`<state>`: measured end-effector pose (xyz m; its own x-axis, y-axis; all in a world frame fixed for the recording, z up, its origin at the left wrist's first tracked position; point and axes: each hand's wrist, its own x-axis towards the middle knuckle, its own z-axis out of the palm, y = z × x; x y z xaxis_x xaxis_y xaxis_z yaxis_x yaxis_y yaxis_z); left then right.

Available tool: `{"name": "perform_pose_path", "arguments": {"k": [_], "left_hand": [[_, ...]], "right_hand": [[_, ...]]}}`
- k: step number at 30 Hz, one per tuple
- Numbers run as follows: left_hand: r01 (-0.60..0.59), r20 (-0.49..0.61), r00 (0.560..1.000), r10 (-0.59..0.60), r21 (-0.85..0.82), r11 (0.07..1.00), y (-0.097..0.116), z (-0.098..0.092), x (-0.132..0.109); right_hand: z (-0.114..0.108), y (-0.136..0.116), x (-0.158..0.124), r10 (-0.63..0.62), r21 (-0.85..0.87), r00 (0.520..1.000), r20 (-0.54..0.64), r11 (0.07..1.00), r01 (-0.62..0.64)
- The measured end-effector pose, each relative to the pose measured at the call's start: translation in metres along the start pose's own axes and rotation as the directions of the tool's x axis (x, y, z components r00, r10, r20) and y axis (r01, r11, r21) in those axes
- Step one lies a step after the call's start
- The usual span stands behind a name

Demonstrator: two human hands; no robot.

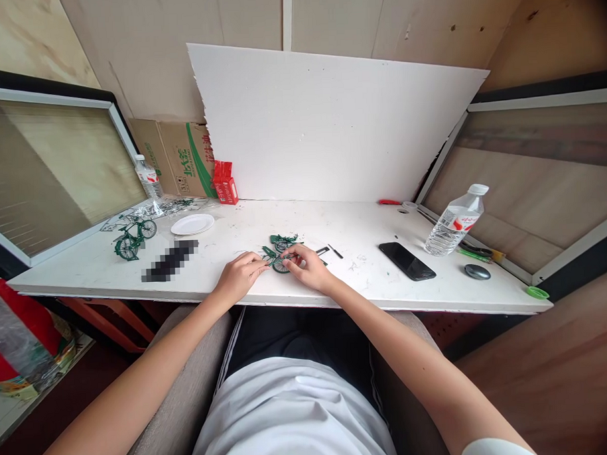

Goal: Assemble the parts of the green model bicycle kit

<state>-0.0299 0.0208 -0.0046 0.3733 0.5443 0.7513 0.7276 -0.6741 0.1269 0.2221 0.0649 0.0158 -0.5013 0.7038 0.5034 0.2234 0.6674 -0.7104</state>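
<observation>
left hand (pixel 244 275), right hand (pixel 307 266): grip pinching green model bicycle (pixel 278 265) | capped bottle (pixel 460 219): clear liquid (pixel 439 241) inside

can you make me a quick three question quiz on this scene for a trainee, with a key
1. Multiple choice: what are the left hand and right hand at?
a) the plate
b) a green model bicycle
c) the red box
2. True or false: the phone lies to the right of both hands.
3. Count: how many water bottles show in the picture?

Key: 1. b; 2. true; 3. two
</observation>
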Motion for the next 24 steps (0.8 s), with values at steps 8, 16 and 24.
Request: {"name": "perform_pose_path", "arguments": {"k": [8,16,24], "left_hand": [[0.019,0.016,1.000,-0.018,-0.017,1.000,0.0003,-0.0002,-0.0004],[0.026,0.030,0.999,-0.025,-0.028,0.999,-0.0006,0.0000,-0.0007],[0.010,0.014,1.000,-0.010,-0.022,1.000,-0.0010,0.0002,-0.0005]], "right_hand": [[-0.0004,-0.0018,0.0001,-0.011,-0.017,1.000,-0.006,1.000,0.011],[0.0002,-0.0010,0.0001,-0.051,-0.043,0.999,0.000,0.998,0.051],[0.0018,-0.0029,-0.0019,-0.127,-0.131,0.989,0.071,0.982,0.136]]}}
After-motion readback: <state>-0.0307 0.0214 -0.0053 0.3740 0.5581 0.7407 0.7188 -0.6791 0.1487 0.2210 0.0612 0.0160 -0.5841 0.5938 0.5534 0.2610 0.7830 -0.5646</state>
